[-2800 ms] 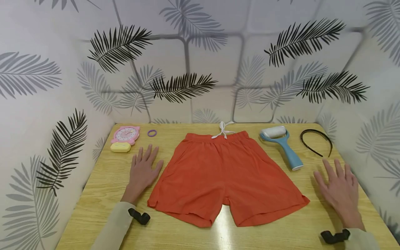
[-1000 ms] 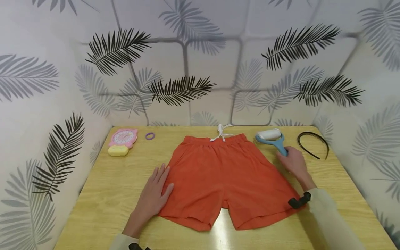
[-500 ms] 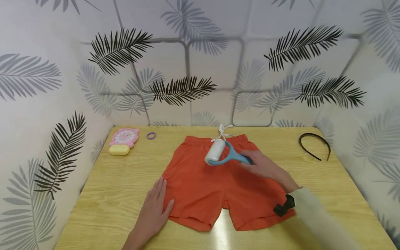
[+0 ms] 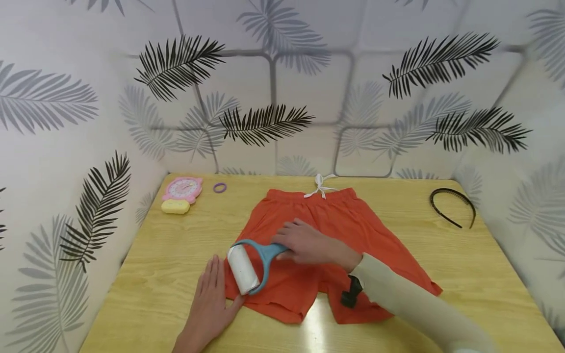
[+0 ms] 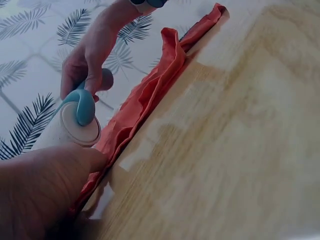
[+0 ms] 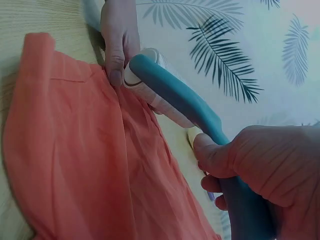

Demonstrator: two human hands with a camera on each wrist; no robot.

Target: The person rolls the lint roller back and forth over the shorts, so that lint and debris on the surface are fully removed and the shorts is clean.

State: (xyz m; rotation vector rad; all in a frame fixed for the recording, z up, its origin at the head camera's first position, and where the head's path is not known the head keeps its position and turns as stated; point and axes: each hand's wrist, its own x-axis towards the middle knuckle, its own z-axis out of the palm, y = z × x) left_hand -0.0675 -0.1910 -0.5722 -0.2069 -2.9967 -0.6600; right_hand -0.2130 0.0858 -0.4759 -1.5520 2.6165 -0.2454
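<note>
Red drawstring shorts (image 4: 291, 274) lie spread flat on the wooden table, waistband at the back. My right hand (image 4: 304, 240) grips the blue handle of a lint roller (image 4: 243, 269), its white roll over the left leg of the shorts near the side edge. In the right wrist view, the fingers and thumb of that hand (image 6: 260, 165) wrap round the handle. My left hand (image 4: 209, 304) lies with straight fingers along the lower left edge of the shorts, its thumb tip at the hem by the roll. From the left wrist view, the thumb (image 5: 90, 157) rests at the fabric, just below the roll.
At the back left of the wooden table (image 4: 185, 245) are a pink clock (image 4: 183, 189), a yellow oval piece (image 4: 175, 206) and a purple ring band (image 4: 219, 188). A black headband (image 4: 454, 206) lies at the right. A leaf-patterned wall (image 4: 291, 147) rises behind.
My right hand has picked up the lint roller from the right of the shorts and carried it left, over to the left leg. My left hand has moved from the table to the shorts' lower left edge.
</note>
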